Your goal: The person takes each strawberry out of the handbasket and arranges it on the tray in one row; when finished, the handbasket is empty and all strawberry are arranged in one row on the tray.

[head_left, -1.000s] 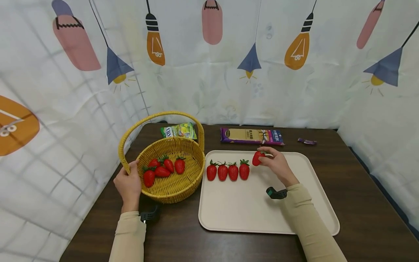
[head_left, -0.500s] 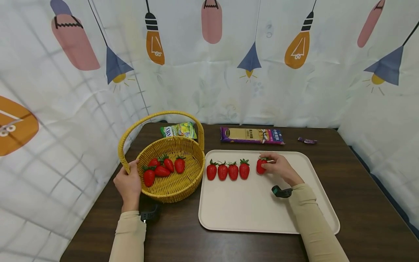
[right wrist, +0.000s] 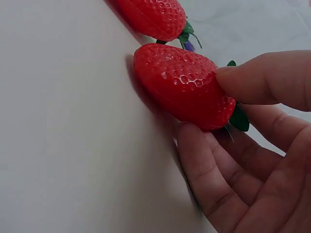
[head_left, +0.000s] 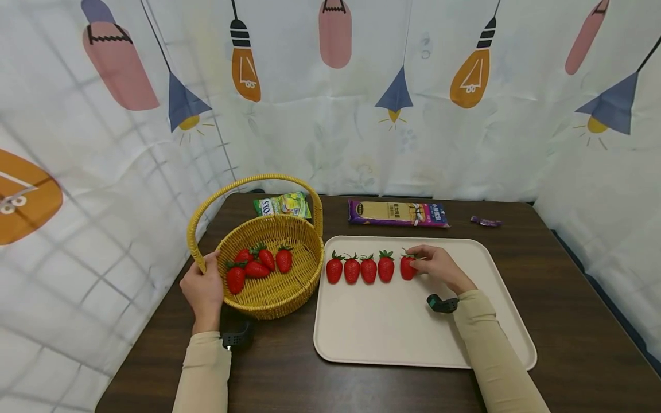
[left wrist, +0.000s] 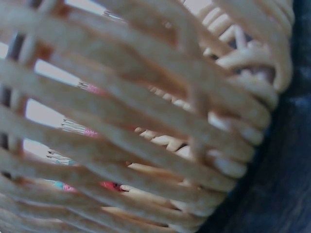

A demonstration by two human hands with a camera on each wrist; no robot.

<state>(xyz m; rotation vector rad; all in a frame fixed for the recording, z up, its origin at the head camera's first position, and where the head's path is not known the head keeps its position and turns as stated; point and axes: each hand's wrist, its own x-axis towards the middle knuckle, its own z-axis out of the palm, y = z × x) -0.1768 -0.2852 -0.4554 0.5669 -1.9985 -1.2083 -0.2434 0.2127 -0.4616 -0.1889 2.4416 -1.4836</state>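
My left hand point(head_left: 203, 291) grips the base of the handle of a yellow wicker basket point(head_left: 304, 285), its side tipped up a little toward me. Several red strawberries point(head_left: 256, 269) lie inside. In the left wrist view the basket's weave point(left wrist: 146, 111) fills most of the picture. Over a cream tray point(head_left: 377, 327), my right hand point(head_left: 439, 267) pinches a strawberry point(right wrist: 184, 85) between thumb and fingers near its leafy end, close on the tray's surface. It is at the right end of a row of several strawberries point(head_left: 368, 269), leaves pointing away from me.
Behind the tray lies a long purple and gold snack packet point(head_left: 397, 213). A green snack bag point(head_left: 283, 205) is behind the basket, and a small purple wrapped candy point(head_left: 485, 221) sits at the back right. The dark wooden table point(head_left: 279, 373) meets a printed curtain point(head_left: 330, 143) at its back.
My right hand has lowered the strawberry onto the tray's upper part, then shifted it slightly left toward the row. The left hand and basket have stayed put.
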